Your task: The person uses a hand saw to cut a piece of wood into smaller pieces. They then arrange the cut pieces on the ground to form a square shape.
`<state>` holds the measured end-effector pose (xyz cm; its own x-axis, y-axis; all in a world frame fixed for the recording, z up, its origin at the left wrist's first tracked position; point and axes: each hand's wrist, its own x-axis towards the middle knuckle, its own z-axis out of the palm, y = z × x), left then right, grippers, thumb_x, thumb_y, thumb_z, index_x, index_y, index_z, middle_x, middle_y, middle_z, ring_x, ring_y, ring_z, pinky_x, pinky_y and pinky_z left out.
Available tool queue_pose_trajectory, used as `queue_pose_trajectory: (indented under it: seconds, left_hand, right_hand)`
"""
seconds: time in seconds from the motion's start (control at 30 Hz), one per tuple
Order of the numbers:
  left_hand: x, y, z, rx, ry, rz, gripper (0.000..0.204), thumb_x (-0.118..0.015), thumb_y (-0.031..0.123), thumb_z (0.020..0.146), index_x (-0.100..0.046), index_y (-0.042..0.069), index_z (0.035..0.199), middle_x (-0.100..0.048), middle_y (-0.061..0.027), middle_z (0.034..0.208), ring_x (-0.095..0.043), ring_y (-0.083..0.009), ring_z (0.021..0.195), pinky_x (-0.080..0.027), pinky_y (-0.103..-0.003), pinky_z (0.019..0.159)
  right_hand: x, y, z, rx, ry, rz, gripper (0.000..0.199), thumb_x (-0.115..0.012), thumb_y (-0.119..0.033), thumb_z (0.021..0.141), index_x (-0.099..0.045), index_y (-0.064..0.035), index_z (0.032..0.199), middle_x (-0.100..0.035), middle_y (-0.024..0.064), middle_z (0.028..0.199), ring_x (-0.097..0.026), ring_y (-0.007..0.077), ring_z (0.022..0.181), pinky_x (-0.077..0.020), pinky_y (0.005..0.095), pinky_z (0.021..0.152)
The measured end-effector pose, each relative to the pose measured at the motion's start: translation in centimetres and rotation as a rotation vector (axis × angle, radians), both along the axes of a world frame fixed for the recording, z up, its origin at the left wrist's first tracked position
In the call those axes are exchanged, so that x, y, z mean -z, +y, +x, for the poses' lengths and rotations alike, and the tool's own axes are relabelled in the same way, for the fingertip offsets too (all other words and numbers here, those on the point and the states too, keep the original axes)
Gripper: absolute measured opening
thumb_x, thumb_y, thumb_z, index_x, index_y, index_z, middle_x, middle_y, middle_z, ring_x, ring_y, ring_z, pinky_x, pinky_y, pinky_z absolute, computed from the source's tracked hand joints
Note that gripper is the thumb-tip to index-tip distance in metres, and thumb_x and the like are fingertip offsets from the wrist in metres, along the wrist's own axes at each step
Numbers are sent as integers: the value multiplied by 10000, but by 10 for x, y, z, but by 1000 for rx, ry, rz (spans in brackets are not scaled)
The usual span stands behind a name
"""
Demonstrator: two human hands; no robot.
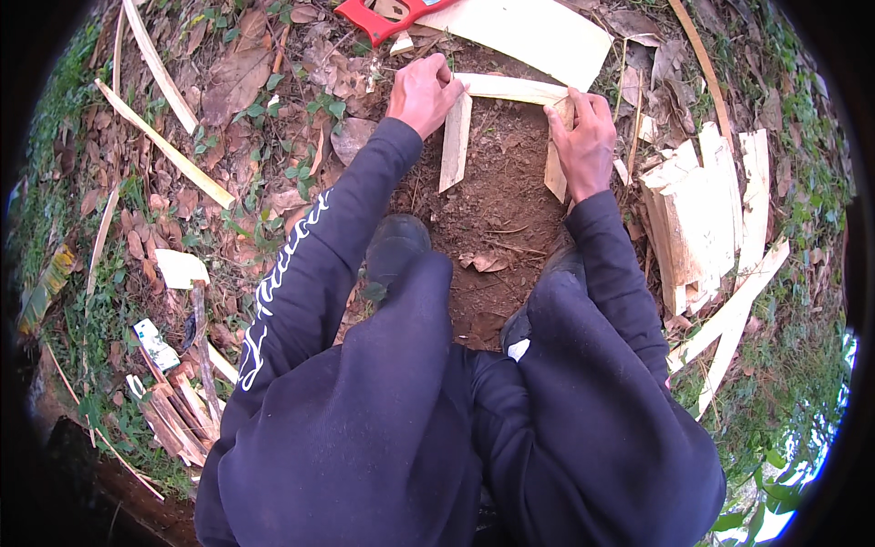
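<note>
While you squat over the patch of bare soil (492, 196), your two hands set three pale wooden slats into an open, three-sided frame at 12 o'clock in the head view. Your left hand (421, 91) is curled over the left corner, fingers pressing on the joint where the crosswise slat (510, 87) meets the left slat (454, 141); it appears to pin that corner so the pieces keep their angle. Your right hand (583, 137) grips the upper end of the right slat (553, 173) at the other corner, fingers wrapped over it, most likely to steady that end against the crosswise piece. The crosswise slat lies with its long axis running from 9 to 3 o'clock, tilted slightly down on the right. Both side slats lie with their long axes from 12 toward 6 o'clock, their free ends pointing back at your shoes (394, 244), and they lie flat on the soil, well apart from each other. A wide pale board (538, 35) lies just beyond the frame at 12 o'clock, with a red-handled saw (378, 14) touching or overlapping its left end. A stack of split wood offcuts (697, 214) sits at 3 o'clock, near your right forearm, and thin strips (164, 146) lie among dry leaves at 10 o'clock.
</note>
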<state>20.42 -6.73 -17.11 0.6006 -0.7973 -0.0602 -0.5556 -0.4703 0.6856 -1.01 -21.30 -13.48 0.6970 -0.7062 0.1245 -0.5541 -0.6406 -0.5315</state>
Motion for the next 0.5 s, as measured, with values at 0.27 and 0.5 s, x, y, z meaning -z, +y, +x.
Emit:
queue_pose_trajectory:
  seconds: [0.27, 0.5]
  left_hand:
    - [2, -1, -2, 0, -46, -13, 283, -758, 208, 864, -565, 14, 791, -653, -92, 681, -660, -177, 577, -521, -339, 594]
    - [1, 2, -1, -14, -21, 7, 285, -759, 216, 863, -571, 13, 796, -655, -92, 691, -674, -183, 609, -528, -338, 612]
  right_hand:
    - [-4, -7, 2, -60, 52, -38, 389, -762, -170, 850, -694, 8, 1190, -587, 159, 1015, -630, 285, 892, -536, 387, 802]
    - [-4, -8, 5, -78, 65, -24, 371, -762, -173, 851, -706, 13, 1168, -586, 152, 1017, -632, 278, 882, -542, 376, 795]
